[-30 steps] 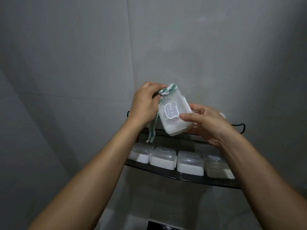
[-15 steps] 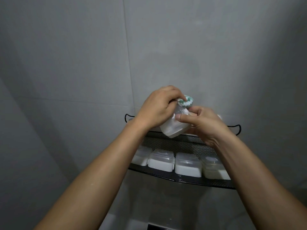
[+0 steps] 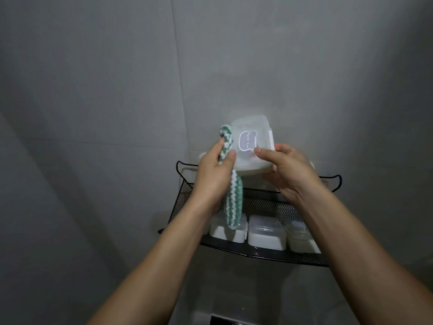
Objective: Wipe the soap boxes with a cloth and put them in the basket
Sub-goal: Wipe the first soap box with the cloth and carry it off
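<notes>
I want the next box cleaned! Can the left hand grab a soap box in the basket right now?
Probably not yet. The left hand is shut on the cloth, which dangles over the boxes in the basket; it would need to free its fingers first.

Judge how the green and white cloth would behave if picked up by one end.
Probably floppy: the cloth droops from the left hand beside the soap box. Likely light and grippy, since it looks knitted.
</notes>
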`<state>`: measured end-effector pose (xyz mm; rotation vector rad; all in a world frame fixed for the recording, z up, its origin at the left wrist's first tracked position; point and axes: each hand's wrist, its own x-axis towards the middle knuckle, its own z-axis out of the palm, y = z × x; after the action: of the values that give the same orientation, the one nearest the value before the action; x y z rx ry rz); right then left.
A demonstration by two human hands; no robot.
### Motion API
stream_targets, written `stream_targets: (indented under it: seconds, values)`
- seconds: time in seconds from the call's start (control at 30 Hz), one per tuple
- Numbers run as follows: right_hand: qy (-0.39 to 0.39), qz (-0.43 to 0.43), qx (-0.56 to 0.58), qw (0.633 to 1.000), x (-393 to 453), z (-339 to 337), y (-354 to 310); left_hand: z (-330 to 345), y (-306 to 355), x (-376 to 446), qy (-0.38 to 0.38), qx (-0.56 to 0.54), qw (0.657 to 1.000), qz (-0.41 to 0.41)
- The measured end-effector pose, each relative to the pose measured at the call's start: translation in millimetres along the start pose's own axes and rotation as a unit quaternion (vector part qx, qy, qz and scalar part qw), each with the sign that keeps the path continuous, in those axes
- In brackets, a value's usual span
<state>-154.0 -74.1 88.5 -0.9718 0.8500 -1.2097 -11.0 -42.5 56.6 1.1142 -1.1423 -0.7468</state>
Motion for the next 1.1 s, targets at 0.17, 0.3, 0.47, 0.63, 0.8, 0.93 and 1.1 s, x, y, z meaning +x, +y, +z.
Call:
stream_targets:
  seconds: [0.17, 0.3, 0.47, 0.63, 0.8, 0.93, 1.1]
  values:
    - [0.017, 0.008, 0.028, 0.999, 0, 6, 8, 5, -4, -17, 0.008, -0.056, 0.998, -0.016]
    - [-0.025, 0.045, 0.045, 0.998, -6, 3, 6, -11, 3, -1, -0.035, -0.170, 0.983, -0.065]
    - [-0.046, 0.120, 0.005, 0.992, 2, -20, -15, -40, 14, 17, -0.138, -0.130, 0.975, -0.115]
    - [-0.107, 0.165, -0.174, 0.965, 7, -35, -29, -50, 15, 26, -0.216, -0.091, 0.965, -0.121]
    - [-0.095, 0.106, -0.191, 0.971, 11, -36, -27, -43, 9, 25, -0.178, -0.066, 0.976, -0.104]
    - [-0.033, 0.099, -0.112, 0.988, 15, -32, -19, -28, 3, 15, -0.093, -0.101, 0.988, -0.075]
    - [0.014, 0.091, -0.050, 0.994, 21, -27, -12, -17, -3, -7, -0.018, -0.034, 0.999, -0.013]
